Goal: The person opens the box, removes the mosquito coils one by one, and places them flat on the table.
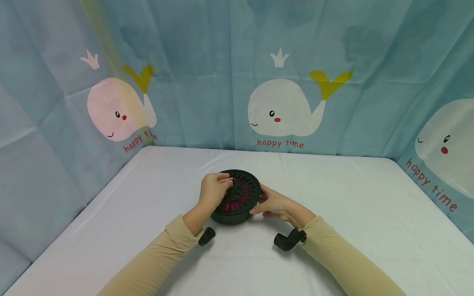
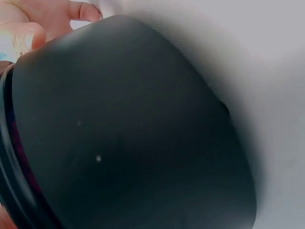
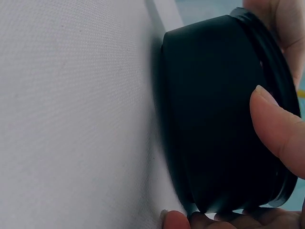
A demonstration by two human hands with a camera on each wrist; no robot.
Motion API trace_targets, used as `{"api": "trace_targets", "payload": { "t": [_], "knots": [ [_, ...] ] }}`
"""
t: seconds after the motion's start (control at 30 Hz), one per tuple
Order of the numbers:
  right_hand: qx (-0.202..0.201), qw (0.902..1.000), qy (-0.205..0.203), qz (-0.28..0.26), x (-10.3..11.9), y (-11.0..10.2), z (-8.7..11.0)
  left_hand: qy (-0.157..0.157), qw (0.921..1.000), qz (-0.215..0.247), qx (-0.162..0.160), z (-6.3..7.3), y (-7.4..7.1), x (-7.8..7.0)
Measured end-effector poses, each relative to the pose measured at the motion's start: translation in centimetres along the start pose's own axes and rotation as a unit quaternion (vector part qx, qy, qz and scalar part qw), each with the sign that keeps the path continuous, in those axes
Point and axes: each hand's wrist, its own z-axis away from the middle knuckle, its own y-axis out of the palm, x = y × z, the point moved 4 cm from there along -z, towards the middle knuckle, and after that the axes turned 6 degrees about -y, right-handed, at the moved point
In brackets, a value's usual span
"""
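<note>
A round black container (image 1: 231, 218) rests on the white table, topped by a black slotted lid (image 1: 240, 197). Pink shows through several slots, and a strip of reddish pink appears between lid and body in the left wrist view. My left hand (image 1: 214, 190) is over the lid's left part, its bent fingers and thumb pinching at the slotted top. From the right, my right hand (image 1: 275, 204) grips the container's side. In the right wrist view its thumb (image 3: 276, 124) presses the dark wall (image 3: 214, 114) near the lid's rim, with fingers along the opposite side.
White cloth covers the table (image 1: 352, 205) around the container. Blue curtains (image 1: 207, 82) printed with whales enclose the back and sides. A black wrist device (image 1: 290, 239) sticks out below the right sleeve, another (image 1: 206, 237) beside the left sleeve.
</note>
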Motion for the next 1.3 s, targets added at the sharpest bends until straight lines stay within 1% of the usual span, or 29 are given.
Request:
{"api": "trace_targets", "payload": {
  "t": [0.2,0.4,0.77,0.93,1.1,1.3],
  "knots": [
    [-0.001,1.0,0.002,0.0,-0.1,0.0,0.1,0.008,0.9999,0.011,-0.006,0.0,-0.7,-0.5],
    [0.009,1.0,0.001,0.001,0.0,-0.1,0.1,0.009,0.9996,0.023,-0.013,0.1,-2.0,-1.2],
    [0.012,0.9999,-0.003,0.0,-0.1,0.0,0.1,0.008,0.9994,0.02,-0.027,0.1,-4.6,-2.1],
    [0.011,0.9999,-0.004,0.002,-0.2,0.0,0.1,0.005,0.9991,0.011,-0.041,0.1,-6.1,-2.0],
    [0.004,1.0,-0.002,0.006,-0.2,-0.1,0.1,0.01,0.9988,0.004,-0.047,0.3,-7.5,-1.9],
    [0.01,0.9999,-0.001,0.007,-0.2,0.1,0.1,0.008,0.9981,-0.005,-0.06,0.6,-9.1,-1.3]
  ]
}}
